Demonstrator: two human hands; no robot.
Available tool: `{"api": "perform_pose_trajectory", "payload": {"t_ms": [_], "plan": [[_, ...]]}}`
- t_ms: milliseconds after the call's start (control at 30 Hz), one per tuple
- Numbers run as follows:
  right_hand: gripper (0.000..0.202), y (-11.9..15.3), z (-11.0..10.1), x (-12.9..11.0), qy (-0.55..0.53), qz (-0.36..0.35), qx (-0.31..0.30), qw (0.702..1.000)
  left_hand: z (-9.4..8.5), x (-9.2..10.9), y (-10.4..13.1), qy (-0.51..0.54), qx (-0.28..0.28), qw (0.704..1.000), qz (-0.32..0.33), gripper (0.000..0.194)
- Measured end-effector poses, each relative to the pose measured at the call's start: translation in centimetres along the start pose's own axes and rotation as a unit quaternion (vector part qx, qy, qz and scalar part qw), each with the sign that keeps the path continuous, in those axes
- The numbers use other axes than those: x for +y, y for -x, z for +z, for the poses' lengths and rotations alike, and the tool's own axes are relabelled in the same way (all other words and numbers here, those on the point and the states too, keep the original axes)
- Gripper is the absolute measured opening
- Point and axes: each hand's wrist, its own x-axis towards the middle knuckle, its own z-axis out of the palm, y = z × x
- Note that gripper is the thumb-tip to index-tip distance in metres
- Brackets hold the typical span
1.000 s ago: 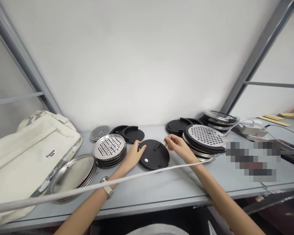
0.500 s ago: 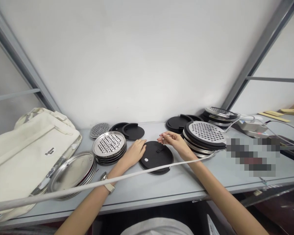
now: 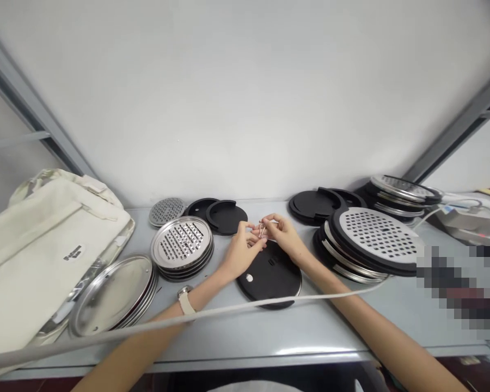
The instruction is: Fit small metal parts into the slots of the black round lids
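Observation:
A small, thin, shiny bent metal piece (image 3: 262, 229) is pinched at the fingertips of my right hand (image 3: 283, 235). My left hand (image 3: 242, 251) meets it from the other side, its thumb and fingers closed around the piece too. Its exact kind is too small to make out. Just below both hands a round black disc (image 3: 271, 277) lies flat on the table, with a white spot near its left edge and a small slot. Left of my left hand stands a stack of round metal grater plates (image 3: 182, 245). To the right, perforated discs (image 3: 375, 234) are piled with black rings.
A white cable (image 3: 249, 306) crosses in front of my forearms. Shiny metal lids (image 3: 112, 294) and a cream bag (image 3: 53, 256) are at the left. Black trays (image 3: 228, 218) lie by the wall, with another pile of discs (image 3: 400, 190) and a power strip (image 3: 469, 220) at right.
My left hand has lifted off the black disc and come up to the small metal piece at my right fingertips. The view has turned slightly left and moved closer.

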Motion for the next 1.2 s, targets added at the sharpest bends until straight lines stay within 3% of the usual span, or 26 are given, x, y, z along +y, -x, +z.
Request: {"api": "perform_pose_trajectory", "payload": {"t_ms": [133, 567, 833, 1000, 1200], "plan": [[0.032, 0.8, 0.0, 0.5, 0.035, -0.019, -0.01, 0.999, 0.5, -0.4, 0.6, 0.005, 0.029, 1.0, -0.006, 0.025], [0.03, 2.0, 0.8, 0.1, -0.018, 0.02, -0.017, 0.999, 0.6, -0.8, 1.9, -0.002, 0.035, 0.999, -0.015, 0.014], [0.03, 2.2, 0.8, -0.2, -0.018, 0.029, 0.005, 0.999, 0.6, 0.1, 2.3, -0.026, 0.015, 0.999, -0.02, 0.012], [0.032, 2.5, 1.5, -0.5, -0.073, 0.064, -0.009, 0.995, 0.8, -0.1, 2.4, -0.03, 0.053, 0.998, -0.027, 0.01], [0.032, 2.3, 1.2, -1.4, -0.09, 0.104, -0.012, 0.99, 0.7, -0.4, 2.6, -0.042, 0.047, 0.998, -0.004, 0.009]]}}
